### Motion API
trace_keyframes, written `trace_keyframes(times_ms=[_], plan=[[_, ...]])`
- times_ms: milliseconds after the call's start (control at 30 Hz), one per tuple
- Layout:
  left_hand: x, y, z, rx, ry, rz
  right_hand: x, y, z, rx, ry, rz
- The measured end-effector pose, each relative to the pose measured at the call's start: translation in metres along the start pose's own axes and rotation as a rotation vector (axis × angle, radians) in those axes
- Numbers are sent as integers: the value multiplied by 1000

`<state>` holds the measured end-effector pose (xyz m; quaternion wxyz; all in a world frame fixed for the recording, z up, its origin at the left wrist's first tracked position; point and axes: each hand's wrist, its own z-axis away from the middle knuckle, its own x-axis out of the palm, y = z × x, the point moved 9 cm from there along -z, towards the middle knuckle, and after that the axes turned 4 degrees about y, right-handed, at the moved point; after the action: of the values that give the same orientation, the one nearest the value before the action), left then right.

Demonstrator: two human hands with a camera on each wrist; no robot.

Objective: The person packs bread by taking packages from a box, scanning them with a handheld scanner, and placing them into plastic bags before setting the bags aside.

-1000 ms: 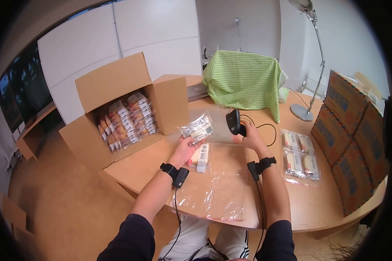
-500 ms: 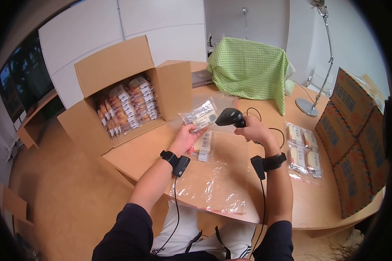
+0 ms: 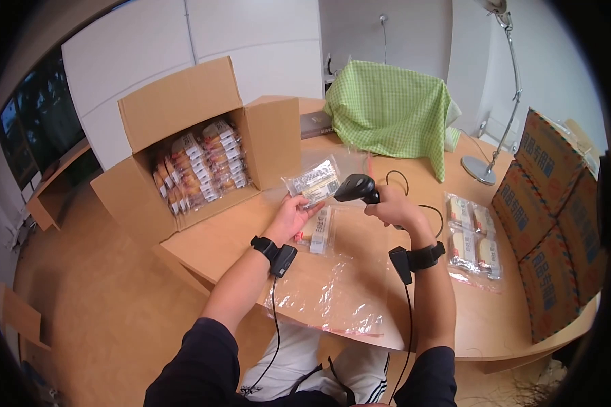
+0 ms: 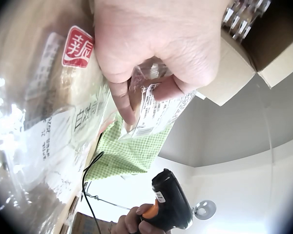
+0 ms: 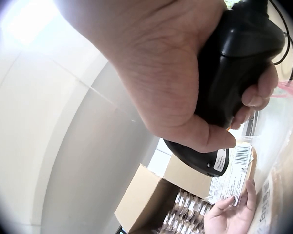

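The head view looked forward and down over the table [image 3: 210,252] from farthest back. The left wrist view sat tilted, close against the left hand [image 3: 295,218], facing past its fingers toward the scanner [image 3: 356,188]; the right wrist view, closest behind the right hand [image 3: 397,207], faced the open carton [image 3: 273,142], sharing the pinched packet [image 3: 313,182] with both others.

Two hands [image 3: 294,219], one scanner [image 3: 357,188], one lamp [image 3: 478,169] and six packets [image 3: 313,182] show outside one open carton [image 3: 271,142].

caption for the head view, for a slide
Left hand holds a wrapped packet before a black handheld scanner in the right hand
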<state>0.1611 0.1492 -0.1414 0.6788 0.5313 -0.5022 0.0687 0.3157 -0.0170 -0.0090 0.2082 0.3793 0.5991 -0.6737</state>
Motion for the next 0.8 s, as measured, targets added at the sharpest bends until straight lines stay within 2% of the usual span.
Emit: trace_keyframes(times_ms=[433,533,600,700,800], plan=[[4,2,2,16,-13,-7,1,7,-9,-11,53,-72],[5,3,3,20,-14,-30,7,24,-22,-11,83,-73],[3,2,4,26,0,-34,-4,30,-31,-118,328,118],[-1,0,1,7,55,-26,-1,44,-35,-28,292,26],[2,1,0,-8,2,-5,11,73,-55,-84,303,86]])
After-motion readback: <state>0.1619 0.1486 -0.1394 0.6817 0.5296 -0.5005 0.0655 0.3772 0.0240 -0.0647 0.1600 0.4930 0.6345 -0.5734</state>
